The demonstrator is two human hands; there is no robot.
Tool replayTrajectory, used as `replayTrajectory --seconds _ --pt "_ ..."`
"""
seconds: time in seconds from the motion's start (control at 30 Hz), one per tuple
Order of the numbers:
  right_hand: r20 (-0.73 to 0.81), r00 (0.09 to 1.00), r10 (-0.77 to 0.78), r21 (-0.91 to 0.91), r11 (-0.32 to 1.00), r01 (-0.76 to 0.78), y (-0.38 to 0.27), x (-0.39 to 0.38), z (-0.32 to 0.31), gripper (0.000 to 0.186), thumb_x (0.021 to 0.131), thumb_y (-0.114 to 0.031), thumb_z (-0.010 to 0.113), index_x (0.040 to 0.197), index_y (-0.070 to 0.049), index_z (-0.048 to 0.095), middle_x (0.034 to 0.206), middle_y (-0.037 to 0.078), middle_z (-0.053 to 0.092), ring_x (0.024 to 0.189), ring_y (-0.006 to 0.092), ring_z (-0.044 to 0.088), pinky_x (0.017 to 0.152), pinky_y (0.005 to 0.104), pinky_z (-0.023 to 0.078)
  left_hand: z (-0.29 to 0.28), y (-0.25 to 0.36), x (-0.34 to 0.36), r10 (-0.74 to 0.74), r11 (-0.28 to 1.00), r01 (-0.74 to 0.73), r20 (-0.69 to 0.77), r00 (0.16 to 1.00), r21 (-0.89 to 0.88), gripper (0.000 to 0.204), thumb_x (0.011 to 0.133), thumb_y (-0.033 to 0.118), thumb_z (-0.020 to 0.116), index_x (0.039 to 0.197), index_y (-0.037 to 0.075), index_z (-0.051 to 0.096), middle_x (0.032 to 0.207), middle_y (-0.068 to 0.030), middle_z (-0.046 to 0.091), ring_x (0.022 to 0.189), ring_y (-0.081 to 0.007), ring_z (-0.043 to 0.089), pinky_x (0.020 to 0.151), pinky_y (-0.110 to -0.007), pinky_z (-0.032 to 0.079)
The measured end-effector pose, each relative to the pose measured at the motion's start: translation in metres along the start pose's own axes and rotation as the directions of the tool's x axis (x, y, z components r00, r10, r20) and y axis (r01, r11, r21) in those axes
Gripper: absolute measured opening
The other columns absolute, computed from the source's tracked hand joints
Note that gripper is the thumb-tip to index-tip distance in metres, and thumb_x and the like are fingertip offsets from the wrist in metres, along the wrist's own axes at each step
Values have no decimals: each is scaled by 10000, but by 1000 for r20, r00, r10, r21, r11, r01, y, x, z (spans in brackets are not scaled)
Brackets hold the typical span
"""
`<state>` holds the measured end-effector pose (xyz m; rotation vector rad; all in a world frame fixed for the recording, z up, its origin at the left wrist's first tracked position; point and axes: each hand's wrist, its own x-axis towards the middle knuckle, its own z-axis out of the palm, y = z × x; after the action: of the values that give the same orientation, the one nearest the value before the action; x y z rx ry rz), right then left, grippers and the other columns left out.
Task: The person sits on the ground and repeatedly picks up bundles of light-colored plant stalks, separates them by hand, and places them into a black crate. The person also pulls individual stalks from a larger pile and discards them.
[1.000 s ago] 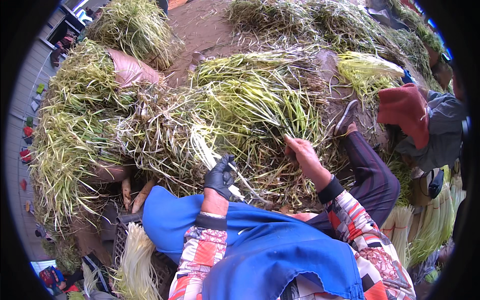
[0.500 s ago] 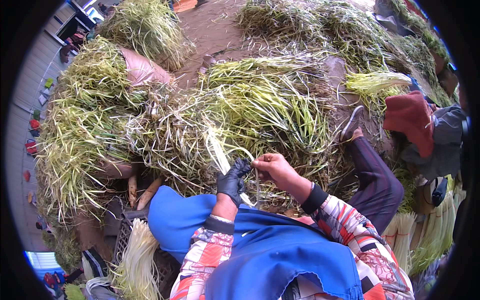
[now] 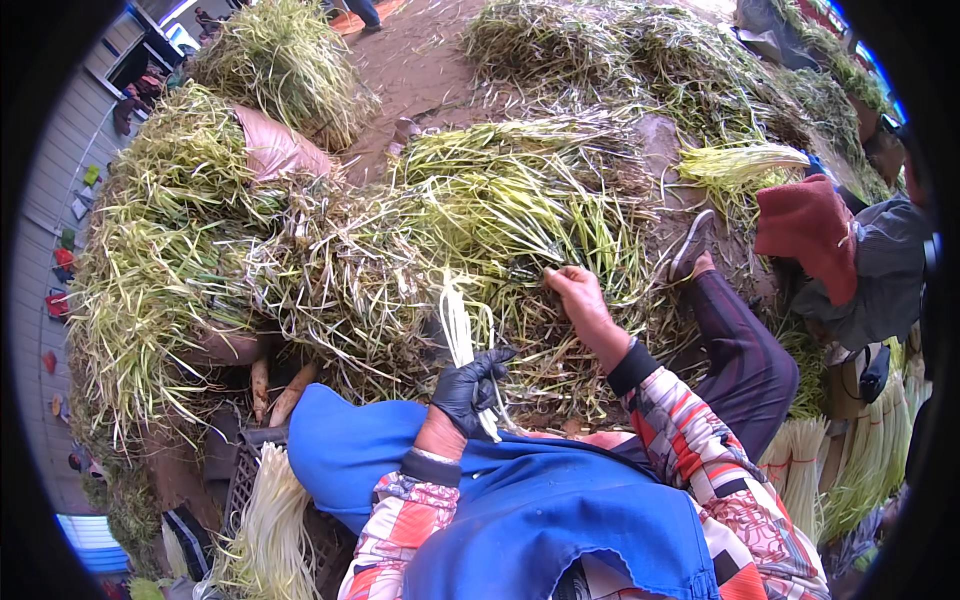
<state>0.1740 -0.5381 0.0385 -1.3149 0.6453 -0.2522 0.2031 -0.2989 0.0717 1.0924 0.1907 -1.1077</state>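
My left hand [image 3: 466, 392], in a black glove, is closed around a small bunch of pale, whitish stalks [image 3: 457, 325]. The bunch points away from me, with its lower ends showing below the glove near my blue apron. My bare right hand [image 3: 580, 297] is out at the near edge of a heap of yellow-green leafy stalks [image 3: 500, 205]. Its fingers are pinched together at the leaves; what they hold, if anything, is too small to make out.
Drier, tangled leaves [image 3: 330, 260] lie at left, beside a bulky leaf-covered pile [image 3: 160, 270]. Trimmed pale stalks [image 3: 265, 530] rest by a dark crate [image 3: 243, 470] at lower left. Another person's leg [image 3: 735, 345] stretches out at right, near tied bundles [image 3: 803, 455].
My right hand has left the stalks beside my left hand and moved forward to the heap. My left hand has lowered slightly, keeping its bunch. The whole view has shifted a little.
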Motion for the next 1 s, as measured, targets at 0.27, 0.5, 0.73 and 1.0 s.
replayTrajectory --seconds 0.27,0.5,0.73,1.0 --pt "399 896 195 -204 971 -121 -2 -27 9 412 929 -416 628 1066 -29 660 755 9 628 498 58 484 457 224 387 -3 4 5 -3 979 27 122 993 -201 318 969 161 553 1220 -28 603 765 20 615 405 -3 348 350 -178 242" --pt "527 838 139 -270 963 10 6 -16 41 235 903 -249 686 964 -23 700 702 -5 617 593 44 499 538 235 419 -19 -3 11 -41 953 99 202 979 -286 392 1010 194 482 1321 -45 482 800 10 629 411 6 373 357 -161 293" --pt "-4 937 -350 -826 529 195 5 44 -19 171 870 -58 522 929 -46 682 829 159 697 694 309 657 677 403 542 -26 5 5 35 903 119 347 937 -413 408 1016 178 468 1346 -61 442 807 21 617 423 26 392 346 -166 290" --pt "586 745 319 -486 874 8 -16 -36 -17 760 902 -708 429 1109 -19 673 840 103 687 586 139 566 547 326 503 -34 11 21 156 863 -38 196 968 -504 386 991 146 513 1333 -31 484 811 22 618 436 7 417 361 -161 348"
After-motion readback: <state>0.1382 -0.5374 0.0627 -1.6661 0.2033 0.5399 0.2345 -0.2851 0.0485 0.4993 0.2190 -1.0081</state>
